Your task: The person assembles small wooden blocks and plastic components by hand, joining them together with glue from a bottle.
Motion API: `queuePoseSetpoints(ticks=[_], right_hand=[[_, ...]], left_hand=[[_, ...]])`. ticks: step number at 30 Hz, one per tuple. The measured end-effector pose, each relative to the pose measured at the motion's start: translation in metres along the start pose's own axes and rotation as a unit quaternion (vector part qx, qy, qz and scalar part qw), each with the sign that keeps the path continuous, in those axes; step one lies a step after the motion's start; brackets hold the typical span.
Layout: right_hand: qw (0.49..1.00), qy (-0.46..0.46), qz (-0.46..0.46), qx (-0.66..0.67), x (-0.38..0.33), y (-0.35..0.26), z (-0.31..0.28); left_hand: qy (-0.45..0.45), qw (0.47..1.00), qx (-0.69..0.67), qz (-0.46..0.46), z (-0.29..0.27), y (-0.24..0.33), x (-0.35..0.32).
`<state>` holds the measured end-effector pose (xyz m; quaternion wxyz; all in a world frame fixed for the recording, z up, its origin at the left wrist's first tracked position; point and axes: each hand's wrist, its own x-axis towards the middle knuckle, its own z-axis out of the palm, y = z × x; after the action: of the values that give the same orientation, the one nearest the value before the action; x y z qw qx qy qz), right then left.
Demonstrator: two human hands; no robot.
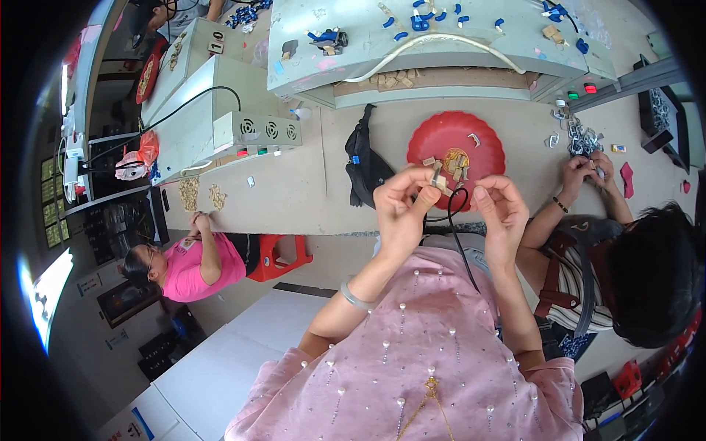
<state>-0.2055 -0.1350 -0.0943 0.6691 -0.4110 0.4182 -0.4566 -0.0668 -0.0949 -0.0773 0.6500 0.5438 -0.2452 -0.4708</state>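
Observation:
My left hand (pixel 401 213) pinches a small tan piece with a grey strip (pixel 439 178) between thumb and fingers, above the near edge of a red scalloped tray (pixel 489 140). My right hand (pixel 504 220) is just to the right, thumb and forefinger tips brought together. Anything between those tips is too small to make out. Several similar tan pieces (pixel 461 170) lie in the tray. A curved silvery piece (pixel 473 140) rests farther back in it. A black cord (pixel 454 228) hangs between my wrists.
A black waist bag (pixel 360 158) lies left of the tray. Behind stands a pale green machine (pixel 309 70) with blue pieces on top. At right, a co-worker's hands (pixel 588 170) handle small parts beside metal pieces (pixel 583 138). Another person (pixel 209 268) sits at left.

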Motion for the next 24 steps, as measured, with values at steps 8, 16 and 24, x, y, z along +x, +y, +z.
queuePoseSetpoints(ticks=[8, 16, 24], right_hand=[[1.0, 0.002, 0.004, -0.018, -0.001, 0.002, 0.0], [1.0, -0.004, -0.001, -0.022, -0.003, 0.005, -0.001], [1.0, -0.006, 0.006, -0.021, -0.004, 0.009, -0.001]], left_hand=[[-0.003, 0.817, 0.451, 0.359, 0.003, 0.024, 0.001], [-0.024, 0.776, 0.508, 0.372, 0.004, 0.024, 0.003], [-0.046, 0.768, 0.531, 0.354, 0.002, 0.025, 0.002]])
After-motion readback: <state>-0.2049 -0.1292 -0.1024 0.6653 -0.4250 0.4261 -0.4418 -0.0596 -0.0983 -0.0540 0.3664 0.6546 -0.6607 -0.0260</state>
